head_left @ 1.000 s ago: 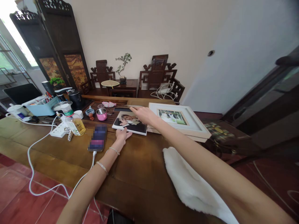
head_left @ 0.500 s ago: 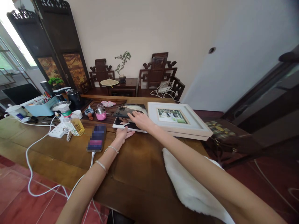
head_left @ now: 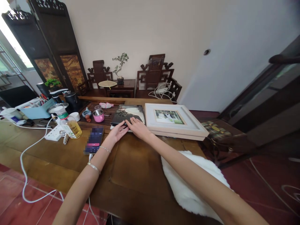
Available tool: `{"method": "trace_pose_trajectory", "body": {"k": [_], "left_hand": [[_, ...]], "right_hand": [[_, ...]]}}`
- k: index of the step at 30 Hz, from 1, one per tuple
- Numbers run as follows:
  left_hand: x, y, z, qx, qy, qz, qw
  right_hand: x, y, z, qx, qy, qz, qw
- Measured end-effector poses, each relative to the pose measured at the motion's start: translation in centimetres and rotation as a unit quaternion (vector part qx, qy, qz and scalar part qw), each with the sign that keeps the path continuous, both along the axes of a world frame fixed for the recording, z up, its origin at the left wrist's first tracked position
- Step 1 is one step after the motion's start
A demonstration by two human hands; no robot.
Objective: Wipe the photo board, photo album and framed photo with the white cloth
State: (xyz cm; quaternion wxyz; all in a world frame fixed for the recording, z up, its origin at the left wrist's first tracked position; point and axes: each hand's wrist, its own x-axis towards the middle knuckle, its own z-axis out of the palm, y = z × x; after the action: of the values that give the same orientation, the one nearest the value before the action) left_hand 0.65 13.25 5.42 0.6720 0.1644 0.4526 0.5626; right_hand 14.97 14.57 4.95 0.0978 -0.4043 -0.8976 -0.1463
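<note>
Both of my hands, left hand [head_left: 117, 132] and right hand [head_left: 138, 128], sit close together at the near edge of one dark, rectangular, photo-covered book [head_left: 128, 112], mid-frame. Fingers [head_left: 134, 121] hide part of that edge, so I cannot tell whether either hand grips it. Two silvery bracelets [head_left: 94, 167] circle my left arm [head_left: 81, 186]. One white, fluffy cloth [head_left: 185, 200], lower right, is partly hidden behind my right forearm [head_left: 178, 164]. One dark, rectangular phone [head_left: 95, 138], left of centre, is partly pixelated; two carved wooden chairs [head_left: 156, 64] stand upper middle.
</note>
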Motion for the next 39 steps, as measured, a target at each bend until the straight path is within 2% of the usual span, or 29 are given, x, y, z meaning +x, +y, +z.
{"method": "trace_pose_trajectory", "body": {"k": [5,9,11,13,14,17,19,20,22,25,28,31,33,34,37,39], "left_hand": [[0.7,1.7,-0.2,-0.003,-0.035,0.04,0.999],[1.1,1.9,-0.2,0.005,-0.056,0.055,0.997],[1.2,1.9,0.0,0.007,-0.059,0.066,0.996],[1.0,1.7,0.3,0.013,-0.063,0.074,0.995],[0.8,1.5,0.5,0.016,-0.064,0.077,0.995],[-0.1,0.8,1.5,0.026,-0.069,0.077,0.994],[-0.8,0.0,2.3,0.033,-0.071,0.071,0.994],[-1.1,-0.5,2.7,0.038,-0.071,0.068,0.994],[-1.8,-1.7,3.6,0.052,-0.065,0.073,0.994],[-2.6,-3.9,5.0,0.079,-0.044,0.094,0.991],[-3.3,-6.8,6.6,0.108,-0.023,0.099,0.989],[-4.0,-10.3,7.8,0.111,0.019,0.124,0.986],[-4.3,-12.8,8.3,0.096,0.043,0.134,0.985],[-4.3,-14.0,8.4,0.088,0.054,0.133,0.986],[-4.2,-17.7,8.5,0.065,0.084,0.139,0.985],[-4.0,-19.9,8.1,0.049,0.098,0.118,0.987]], "right_hand": [[0.1,-0.1,0.7,-0.02,0.037,0.006,0.999],[1.7,-3.2,2.8,-0.029,0.088,0.012,0.996],[4.2,-6.1,3.9,-0.026,0.121,0.004,0.992],[7.8,-9.4,4.6,-0.025,0.154,-0.01,0.988],[9.9,-11.1,4.8,-0.032,0.205,-0.022,0.978],[16.2,-15.5,4.2,-0.023,0.302,-0.15,0.941],[19.1,-17.7,3.1,-0.036,0.316,-0.216,0.923],[19.9,-18.5,2.4,-0.048,0.314,-0.224,0.921],[20.6,-19.5,1.1,-0.072,0.301,-0.201,0.929],[20.2,-19.6,-0.3,-0.088,0.27,-0.144,0.948],[20.1,-18.8,-0.9,-0.105,0.239,-0.122,0.958],[20.6,-18.0,-1.0,-0.174,0.249,-0.084,0.949],[20.7,-17.8,-0.8,-0.219,0.317,-0.086,0.919],[20.7,-17.7,-0.6,-0.239,0.37,-0.111,0.891],[20.5,-17.7,-0.1,-0.293,0.508,-0.206,0.784],[20.4,-17.8,0.1,-0.318,0.547,-0.245,0.734]]}}
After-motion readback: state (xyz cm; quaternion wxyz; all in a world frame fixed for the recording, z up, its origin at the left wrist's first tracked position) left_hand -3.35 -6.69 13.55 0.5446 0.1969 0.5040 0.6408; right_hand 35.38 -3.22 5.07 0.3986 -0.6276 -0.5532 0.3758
